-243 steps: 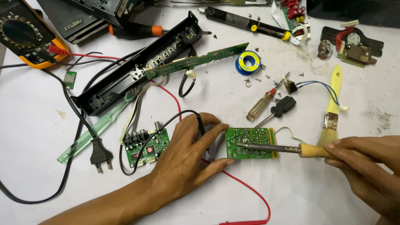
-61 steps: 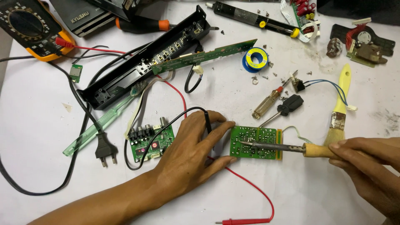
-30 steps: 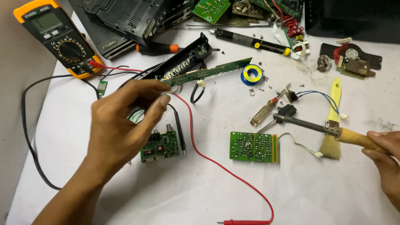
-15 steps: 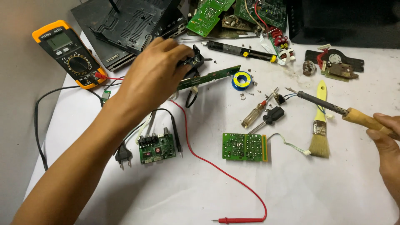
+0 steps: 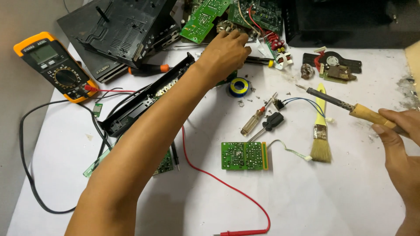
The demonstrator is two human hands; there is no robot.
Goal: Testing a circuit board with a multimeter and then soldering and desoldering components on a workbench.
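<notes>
Your white table (image 5: 332,201) carries everything, with a black plastic casing (image 5: 127,30) at its far-left edge and a yellow-cased multimeter (image 5: 57,65) to its left. A long black housing strip (image 5: 144,102) lies diagonally under your outstretched left forearm.

Your left hand (image 5: 225,54) reaches to the far side of the table, fingers curled down at the edge of the pile of green circuit boards (image 5: 205,15); whether they grip anything, you cannot tell from here. Your right hand (image 5: 400,140) is closed around the wooden handle of the soldering iron (image 5: 345,105), held above the table. The iron's long axis runs from your grip up and to the left, its metal tip pointing toward the far boards.

The small green circuit board (image 5: 244,155) lies flat near the table's middle, long side left to right, below and left of the iron's tip, with your right hand the nearer one.

Just beside it lie a yellow-handled brush (image 5: 321,131) with pale bristles, a clear amber screwdriver (image 5: 258,120), a roll of solder wire (image 5: 239,86) and a red probe lead (image 5: 218,181).
</notes>
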